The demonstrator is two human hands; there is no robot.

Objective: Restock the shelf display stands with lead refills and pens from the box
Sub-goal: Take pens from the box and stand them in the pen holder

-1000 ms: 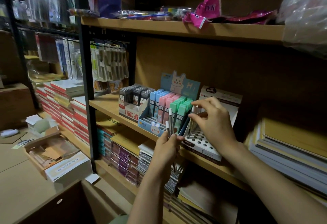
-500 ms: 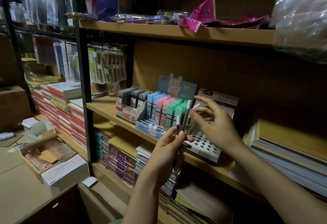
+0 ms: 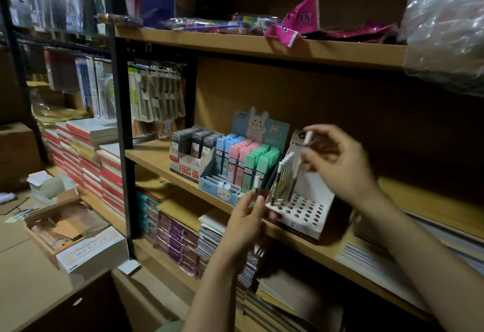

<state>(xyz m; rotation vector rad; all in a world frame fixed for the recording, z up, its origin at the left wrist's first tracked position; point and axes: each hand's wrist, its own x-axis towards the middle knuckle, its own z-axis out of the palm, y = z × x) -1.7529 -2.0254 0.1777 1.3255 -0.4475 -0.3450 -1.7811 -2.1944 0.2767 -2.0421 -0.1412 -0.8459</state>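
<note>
Up goes the right hand (image 3: 340,164) since a moment ago; it now lifts one pen (image 3: 303,156) higher above the stand (image 3: 301,216). Its thumb and fingers pinch that pen, which is blurry and tilts with its white cap up. The left hand (image 3: 246,216) stays low, just in front of the stand, and its fingers curl around a few more pens (image 3: 258,187) that stick up. How many it holds is hard to tell.

The white stand has lots of round holes and sits on the middle shelf (image 3: 162,158). A row of pens (image 3: 281,179) already stands in its left holes. Right beside the stand, on its left, is a bunny box (image 3: 227,190) full of blue, pink and green lead refills (image 3: 243,164). Next to that is a box of dark refills (image 3: 193,145). Down on the left, well apart from the hands, an open box (image 3: 70,234) sits on a table.
</note>
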